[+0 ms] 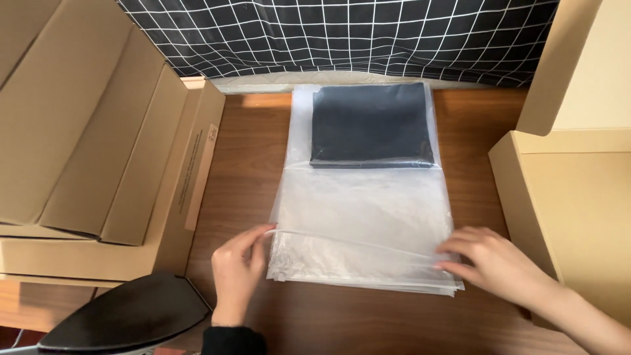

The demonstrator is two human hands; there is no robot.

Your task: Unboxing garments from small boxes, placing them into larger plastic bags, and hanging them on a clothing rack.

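A clear plastic bag (361,210) lies flat on the wooden table (243,164), on top of a stack of similar bags. A folded dark blue cloth (371,125) sits in its far end. My left hand (238,269) pinches the bag's near left corner by the opening strip. My right hand (490,260) rests with fingers spread on the bag's near right edge, pressing it down.
Flat cardboard boxes (92,138) are stacked at the left. An open cardboard box (572,197) stands at the right. A black iron (131,315) sits at the near left. A black checked cloth (342,36) hangs along the far side.
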